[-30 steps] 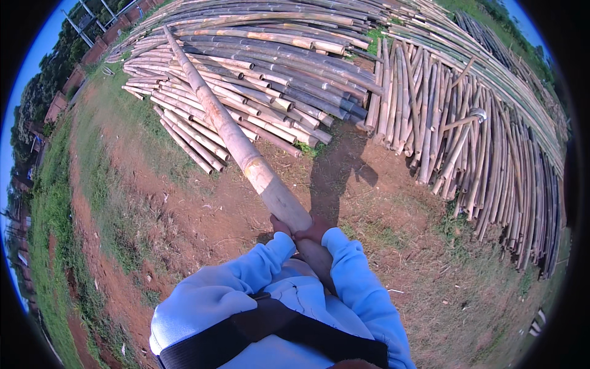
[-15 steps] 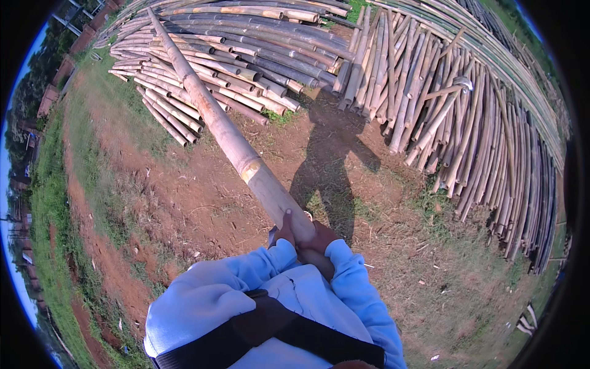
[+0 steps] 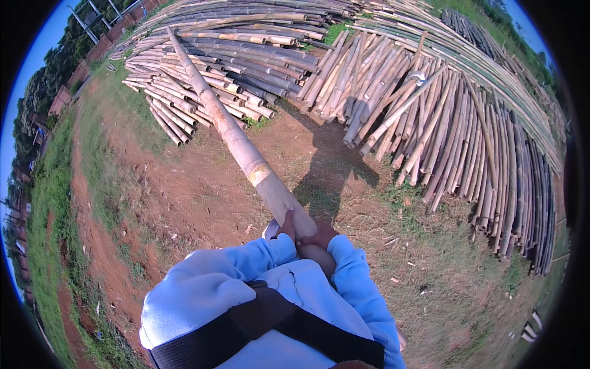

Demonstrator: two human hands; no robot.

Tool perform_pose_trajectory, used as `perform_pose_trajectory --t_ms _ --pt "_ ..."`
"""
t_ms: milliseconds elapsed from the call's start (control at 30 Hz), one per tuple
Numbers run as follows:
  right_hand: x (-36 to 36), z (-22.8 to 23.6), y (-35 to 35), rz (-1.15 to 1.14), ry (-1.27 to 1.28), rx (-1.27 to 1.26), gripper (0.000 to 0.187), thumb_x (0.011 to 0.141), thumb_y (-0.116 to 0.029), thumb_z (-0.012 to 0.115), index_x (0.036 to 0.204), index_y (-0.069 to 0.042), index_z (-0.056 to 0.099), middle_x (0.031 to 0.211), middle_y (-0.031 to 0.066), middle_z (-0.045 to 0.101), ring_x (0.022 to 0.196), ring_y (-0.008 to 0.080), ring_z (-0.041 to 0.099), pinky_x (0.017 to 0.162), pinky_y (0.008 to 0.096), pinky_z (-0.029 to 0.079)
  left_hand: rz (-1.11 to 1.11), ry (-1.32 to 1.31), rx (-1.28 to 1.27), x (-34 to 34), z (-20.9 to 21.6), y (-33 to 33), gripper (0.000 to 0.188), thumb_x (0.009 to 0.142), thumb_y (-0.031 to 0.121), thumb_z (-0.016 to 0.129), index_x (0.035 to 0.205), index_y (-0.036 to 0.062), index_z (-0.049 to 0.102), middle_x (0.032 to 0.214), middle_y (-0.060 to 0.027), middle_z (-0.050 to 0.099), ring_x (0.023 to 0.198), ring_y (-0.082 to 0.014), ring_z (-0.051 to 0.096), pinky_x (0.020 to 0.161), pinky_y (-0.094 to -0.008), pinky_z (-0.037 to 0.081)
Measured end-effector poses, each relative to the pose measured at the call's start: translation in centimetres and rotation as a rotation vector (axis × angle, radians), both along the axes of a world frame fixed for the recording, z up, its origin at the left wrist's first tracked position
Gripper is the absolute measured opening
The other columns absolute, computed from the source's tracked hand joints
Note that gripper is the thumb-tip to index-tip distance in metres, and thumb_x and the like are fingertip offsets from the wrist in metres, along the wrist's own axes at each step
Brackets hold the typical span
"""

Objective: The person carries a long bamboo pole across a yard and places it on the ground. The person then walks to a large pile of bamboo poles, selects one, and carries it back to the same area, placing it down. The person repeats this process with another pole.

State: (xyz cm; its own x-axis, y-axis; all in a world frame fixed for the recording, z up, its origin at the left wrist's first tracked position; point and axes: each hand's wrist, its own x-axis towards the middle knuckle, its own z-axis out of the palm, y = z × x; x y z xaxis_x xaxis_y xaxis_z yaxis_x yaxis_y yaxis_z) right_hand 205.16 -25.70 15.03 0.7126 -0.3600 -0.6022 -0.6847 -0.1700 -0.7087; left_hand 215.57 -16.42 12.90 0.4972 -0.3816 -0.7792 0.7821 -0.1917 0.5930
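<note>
A long, thick bamboo pole (image 3: 239, 144) slants from my waist out to the far left, its far end over the stacked poles. My left hand (image 3: 287, 227) is closed on the left side of its near part, thumb lying along the top. On the other side my right hand (image 3: 321, 234) wraps round the pole, slightly closer to my body. The near end rests against my right side, by the blue sleeve. Most of the fingers under the pole are hidden.
Ahead on the left lies a stack of bamboo poles (image 3: 246, 46), cut ends toward me. A second wide pile of bamboo poles (image 3: 442, 129) fans out to the right, with a pale tool head (image 3: 419, 77) on it. Brown soil (image 3: 203, 190) and grass (image 3: 52, 203) surround me.
The piles and ground have shifted in view as I move forward and turn. Both hands keep their hold on the pole, which still points to the far left.
</note>
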Motion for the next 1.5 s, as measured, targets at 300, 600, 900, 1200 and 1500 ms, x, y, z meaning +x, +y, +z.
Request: perform_pose_trajectory --t_ms 300,600,900,1200,1500 --pt "-16.2 -3.8 -3.1 -0.011 0.037 0.003 0.095 0.047 -0.053 0.074 0.12 0.002 0.047 0.11 0.023 0.057 0.1 0.0327 0.057 0.086 0.0364 0.044 0.018 0.054 0.105 -15.5 -6.1 -3.3 0.085 0.069 0.065 0.055 0.115 -0.0065 0.047 0.099 -0.0183 0.059 0.083 -0.0287 0.06 0.071 -0.0379 0.051" --pt "-33.1 -1.1 -9.5 -0.024 0.059 0.109 0.097 0.045 -0.05 0.076 0.122 -0.001 0.044 0.116 0.0213 0.054 0.104 0.0338 0.055 0.088 0.038 0.044 0.032 0.06 0.134 -33.5 -2.7 -9.3 0.078 0.073 0.059 0.056 0.115 -0.0056 0.047 0.097 -0.0179 0.061 0.078 -0.0272 0.063 0.064 -0.0338 0.053" --pt "-44.2 -1.8 -9.6 0.032 0.082 0.07 0.1 0.046 -0.059 0.073 0.121 0.001 0.045 0.114 0.0226 0.055 0.104 0.0342 0.054 0.087 0.0374 0.044 0.086 0.023 0.253 -45.0 -4.4 -9.4 0.078 0.073 0.061 0.056 0.114 -0.0053 0.049 0.097 -0.0166 0.061 0.076 -0.0249 0.063 0.065 -0.033 0.052" --pt "-55.8 -1.2 -9.3 0.055 -0.164 -0.008 0.095 0.051 -0.054 0.074 0.122 0.001 0.044 0.114 0.0222 0.054 0.104 0.0324 0.055 0.087 0.0361 0.045 0.16 0.047 -0.095 -56.0 -2.7 -9.3 0.075 0.075 0.056 0.058 0.116 -0.0058 0.047 0.098 -0.0179 0.061 0.085 -0.0277 0.062 0.08 -0.0356 0.051" --pt "-75.5 -5.2 -3.4 0.001 -0.03 0.19 0.09 0.05 -0.046 0.078 0.118 0.004 0.048 0.109 0.0218 0.057 0.099 0.0306 0.057 0.085 0.0361 0.045 -0.078 -0.035 0.145 -74.8 0.6 -1.7 0.081 0.067 0.058 0.063 0.115 -0.0073 0.05 0.102 -0.0203 0.06 0.088 -0.0278 0.062 0.082 -0.0337 0.048"
